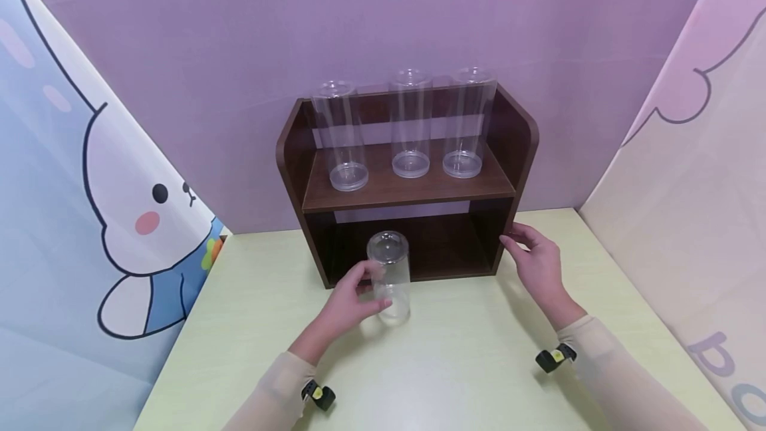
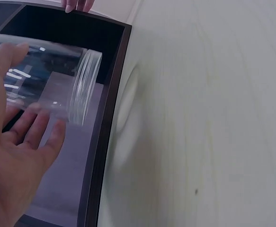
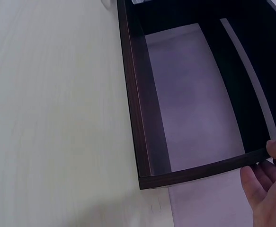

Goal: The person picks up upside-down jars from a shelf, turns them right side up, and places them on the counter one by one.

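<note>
Sleeves in pale fabric are seen nearest the camera, each wrist carrying a small strapped device, above a pale yellow-green surface [image 1: 467,351]. The left hand [image 1: 347,301] is closed around a clear plastic jar [image 1: 390,275], fingers and thumb curled about its lower body; the jar is held upright or nearly so, its long axis vertical and its lid uppermost, just in front of the lower opening of a dark wooden shelf unit [image 1: 509,171]. From the left wrist camera the jar [image 2: 57,80] is shown lying across the thumb and fingers, its ribbed end toward the shelf's dark front edge [image 2: 109,123]. The right hand [image 1: 535,261] is set against the unit's right side panel, fingers only lightly bent and holding nothing, the fingertips [image 3: 261,182] touching the panel's edge. The left hand is therefore the nearer to the jar, the right well apart from it. Beyond, the lower compartment [image 3: 194,99] lies open behind the jar. On the upper shelf three more clear jars [image 1: 410,125] are stood upright in a row, apart from one another, against a lilac backdrop [image 1: 239,52].
</note>
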### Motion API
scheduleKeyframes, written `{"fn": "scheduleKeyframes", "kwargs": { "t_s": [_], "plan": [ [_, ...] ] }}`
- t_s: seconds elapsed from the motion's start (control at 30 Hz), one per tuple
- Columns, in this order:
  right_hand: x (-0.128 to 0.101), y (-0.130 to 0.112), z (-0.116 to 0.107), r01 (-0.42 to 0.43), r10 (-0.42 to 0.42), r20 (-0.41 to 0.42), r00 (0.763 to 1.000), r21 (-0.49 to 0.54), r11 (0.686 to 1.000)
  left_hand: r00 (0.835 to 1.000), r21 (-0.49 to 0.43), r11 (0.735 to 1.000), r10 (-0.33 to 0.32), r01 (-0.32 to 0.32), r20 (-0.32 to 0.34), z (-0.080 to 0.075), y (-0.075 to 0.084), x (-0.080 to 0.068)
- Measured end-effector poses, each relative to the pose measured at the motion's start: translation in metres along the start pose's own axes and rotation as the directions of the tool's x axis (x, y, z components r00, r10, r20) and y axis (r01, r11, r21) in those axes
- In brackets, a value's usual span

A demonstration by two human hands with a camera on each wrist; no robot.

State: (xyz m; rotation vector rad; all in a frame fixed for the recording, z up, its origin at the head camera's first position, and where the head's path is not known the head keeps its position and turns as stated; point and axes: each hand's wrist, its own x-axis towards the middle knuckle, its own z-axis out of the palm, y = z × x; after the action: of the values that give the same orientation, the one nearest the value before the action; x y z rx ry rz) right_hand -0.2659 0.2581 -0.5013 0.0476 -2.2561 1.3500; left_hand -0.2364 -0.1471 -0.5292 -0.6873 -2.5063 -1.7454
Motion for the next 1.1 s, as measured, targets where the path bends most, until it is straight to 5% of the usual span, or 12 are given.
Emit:
{"fn": "scheduleKeyframes", "kwargs": {
  "t_s": [0.23,0.47,0.57,0.8,1.1],
  "plan": [
    [0.001,0.000,0.000,0.020,-0.020,-0.002,1.000,0.033,0.999,0.999,-0.030,1.000,-0.001,0.002,0.052,-0.002,-0.001,-0.002],
    [-0.014,-0.021,0.001,0.078,-0.031,-0.255,0.966,0.175,0.982,0.998,-0.028,1.000,0.006,-0.005,0.061,-0.001,0.000,-0.002],
    [-0.020,-0.039,0.002,0.157,-0.096,-0.277,0.956,0.208,0.965,0.998,-0.021,1.000,0.012,-0.011,0.063,-0.001,-0.001,-0.001],
    [-0.025,-0.050,0.009,0.339,-0.337,-0.059,0.940,0.287,0.896,0.996,-0.005,1.000,0.031,-0.031,0.081,0.000,0.004,0.002],
    [-0.034,-0.082,0.020,0.292,-0.370,0.266,0.890,0.291,0.911,0.988,0.028,0.996,0.076,-0.081,0.136,0.008,0.007,0.005]
  ]
}}
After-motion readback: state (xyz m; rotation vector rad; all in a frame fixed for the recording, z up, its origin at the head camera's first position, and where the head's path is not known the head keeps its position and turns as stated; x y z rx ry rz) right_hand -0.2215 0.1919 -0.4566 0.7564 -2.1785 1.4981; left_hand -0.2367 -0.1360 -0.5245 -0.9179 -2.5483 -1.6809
